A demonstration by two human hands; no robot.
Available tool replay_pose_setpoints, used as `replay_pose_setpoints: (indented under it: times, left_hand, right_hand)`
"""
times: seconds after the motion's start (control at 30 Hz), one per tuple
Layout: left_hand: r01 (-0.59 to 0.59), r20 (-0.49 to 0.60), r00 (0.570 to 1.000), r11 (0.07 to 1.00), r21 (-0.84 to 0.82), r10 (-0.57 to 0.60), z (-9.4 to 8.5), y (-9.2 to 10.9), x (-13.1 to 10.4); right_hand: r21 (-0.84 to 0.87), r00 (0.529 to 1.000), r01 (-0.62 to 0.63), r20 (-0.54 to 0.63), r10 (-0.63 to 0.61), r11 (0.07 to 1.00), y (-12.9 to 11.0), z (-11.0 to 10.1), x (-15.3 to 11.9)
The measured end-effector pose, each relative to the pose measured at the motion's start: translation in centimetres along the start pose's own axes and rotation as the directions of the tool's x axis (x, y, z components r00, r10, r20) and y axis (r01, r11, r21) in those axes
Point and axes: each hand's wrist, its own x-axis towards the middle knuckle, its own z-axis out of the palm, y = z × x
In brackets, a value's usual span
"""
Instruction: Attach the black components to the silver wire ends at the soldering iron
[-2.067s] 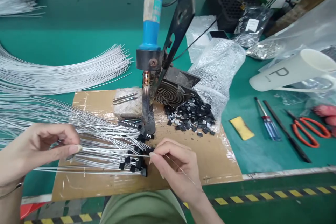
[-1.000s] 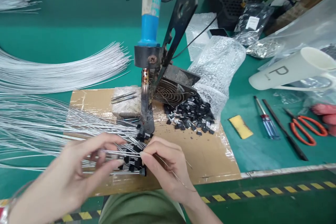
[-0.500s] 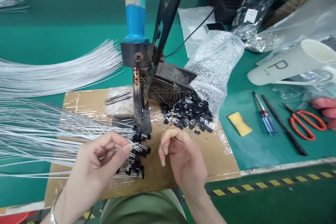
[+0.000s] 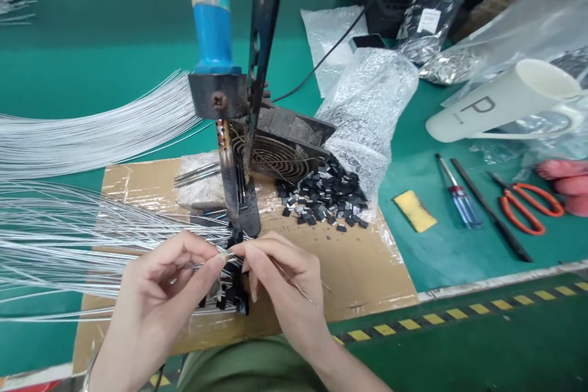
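- Now the right hand (image 4: 287, 278), held apart and loosely spread half a second ago, has been brought up to the fingertips of the left hand (image 4: 158, 294).
- By the left thumb and forefinger, cable ends (image 4: 229, 254) are pinched, much as before, in front of the soldering iron (image 4: 212, 40).
- The right thumb and forefinger have been pressed together, and a thin wire (image 4: 301, 291) is held within that hand; whether the cable ends are also gripped there cannot be told.
- Beneath the hands, attached black connectors (image 4: 239, 300) are seen at the ends of grey cables (image 4: 46, 248), over the cardboard (image 4: 349, 275); loose connectors (image 4: 328, 193) are heaped near the fan (image 4: 275, 156).
- With both hands brought together, fine fingertip handling of the cable ends is judged to be under way.
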Motion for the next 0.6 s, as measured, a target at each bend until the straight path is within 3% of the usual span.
replay_pose_setpoints:
  times: [0.2,0.4,0.6]
  left_hand:
    - [0.027,-0.061,0.998,1.0,0.0,-0.027,0.57,0.34,-0.38]
    - [-0.071,-0.032,0.997,0.992,0.104,0.074,0.29,-0.29,-0.42]
    - [-0.14,-0.05,0.988,0.986,0.092,0.145,0.84,-0.02,-0.24]
  right_hand:
    - [0.135,0.999,-0.039,0.032,0.035,0.99,0.04,0.37,0.25]
    - [0.265,0.996,-0.087,0.024,0.084,0.96,0.33,0.62,0.41]
    - [0.287,0.993,-0.115,0.034,0.11,0.951,0.46,0.43,0.21]
